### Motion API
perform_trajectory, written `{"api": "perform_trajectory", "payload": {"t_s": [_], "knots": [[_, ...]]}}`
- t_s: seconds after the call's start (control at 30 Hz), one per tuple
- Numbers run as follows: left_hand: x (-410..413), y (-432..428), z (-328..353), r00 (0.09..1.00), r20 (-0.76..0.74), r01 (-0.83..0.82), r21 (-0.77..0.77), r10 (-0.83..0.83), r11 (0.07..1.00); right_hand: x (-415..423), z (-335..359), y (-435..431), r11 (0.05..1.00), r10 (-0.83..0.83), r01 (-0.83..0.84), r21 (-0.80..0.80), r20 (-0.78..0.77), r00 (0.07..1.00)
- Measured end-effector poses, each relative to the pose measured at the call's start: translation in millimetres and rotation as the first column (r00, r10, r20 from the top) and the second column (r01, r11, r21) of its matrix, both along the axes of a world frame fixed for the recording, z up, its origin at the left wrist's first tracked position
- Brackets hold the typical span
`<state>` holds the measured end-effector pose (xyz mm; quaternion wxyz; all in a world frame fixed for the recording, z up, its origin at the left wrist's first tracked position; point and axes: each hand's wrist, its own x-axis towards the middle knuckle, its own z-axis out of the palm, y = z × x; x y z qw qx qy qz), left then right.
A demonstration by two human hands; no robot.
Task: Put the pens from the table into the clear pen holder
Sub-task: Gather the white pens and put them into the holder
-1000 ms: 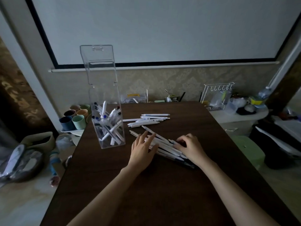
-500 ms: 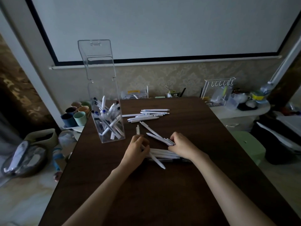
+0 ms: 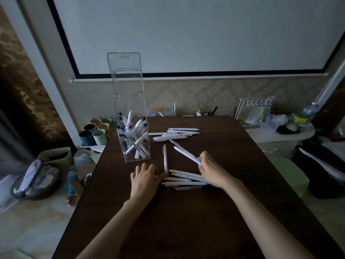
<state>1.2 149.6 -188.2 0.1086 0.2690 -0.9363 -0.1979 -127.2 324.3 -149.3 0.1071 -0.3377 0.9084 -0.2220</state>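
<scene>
left hand (image 3: 144,179) curled by pen bundle (image 3: 186,178), grip unclear | right hand (image 3: 211,170) pinches diagonal pen (image 3: 186,154), axis near-right/far-left

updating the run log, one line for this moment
stage: gathering; left hand: at pen pile; right hand: pinches angled pen; clear pen holder: partly filled

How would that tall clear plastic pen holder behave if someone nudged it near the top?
It likely tips rather than slides: the tall clear plastic pen holder rises high over a narrow base. The white pens leaning low inside probably steady it a little. Its walls look rigid, so it should lift without flexing.
</scene>
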Motion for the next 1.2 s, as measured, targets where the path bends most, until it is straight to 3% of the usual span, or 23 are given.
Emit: {"api": "perform_trajectory", "payload": {"t_s": [0.07, 0.17, 0.27, 0.37, 0.47, 0.6, 0.67, 0.7, 0.83, 0.9, 1.03, 1.13, 1.2], "knots": [[7, -4, 1, 0.997, 0.015, 0.077, -0.065, -0.077, 0.995, 1, 4, -4, 0.995, -0.002, 0.003, -0.1, 0.006, 1.0], [17, -10, 4, 0.968, 0.12, 0.235, -0.148, -0.219, 0.961, 7, 22, -15, 0.925, -0.032, 0.081, -0.37, 0.138, 0.99], [27, -22, 13, 0.947, 0.153, 0.3, -0.113, -0.281, 0.947, 18, 52, -33, 0.766, -0.025, 0.179, -0.618, 0.251, 0.968], [38, -31, 19, 0.952, 0.132, 0.289, -0.096, -0.276, 0.952, 25, 82, -65, 0.546, 0.058, 0.285, -0.788, 0.375, 0.925], [50, -35, 26, 0.972, 0.022, 0.234, -0.002, -0.233, 0.972, 32, 104, -102, 0.368, 0.204, 0.28, -0.887, 0.371, 0.906], [74, -47, 47, 0.955, -0.278, 0.144, 0.139, -0.101, 0.98, 31, 125, -143, 0.21, 0.237, 0.149, -0.966, 0.198, 0.951], [85, -57, 63, 0.883, -0.47, 0.1, 0.197, 0.004, 0.975, 28, 127, -159, 0.193, 0.229, 0.126, -0.973, 0.169, 0.959], [88, -63, 71, 0.832, -0.552, 0.077, 0.225, 0.062, 0.971, 27, 123, -166, 0.238, 0.194, 0.121, -0.964, 0.17, 0.966], [83, -84, 112, 0.594, -0.769, 0.109, 0.37, 0.238, 0.923, 23, 88, -177, 0.562, 0.069, 0.119, -0.819, 0.19, 0.979], [74, -93, 134, 0.524, -0.811, 0.142, 0.384, 0.26, 0.912, 22, 75, -175, 0.648, 0.045, 0.089, -0.756, 0.154, 0.987], [50, -108, 162, 0.603, -0.763, -0.024, 0.272, 0.231, 0.962, 20, 76, -174, 0.647, 0.092, 0.033, -0.762, 0.121, 0.988], [33, -113, 169, 0.667, -0.702, -0.05, 0.293, 0.25, 0.955, 19, 78, -174, 0.608, 0.125, 0.037, -0.793, 0.141, 0.982], [26, -114, 170, 0.73, -0.645, -0.103, 0.224, 0.226, 0.969, 16, 77, -174, 0.589, 0.135, 0.037, -0.807, 0.143, 0.981]]}}
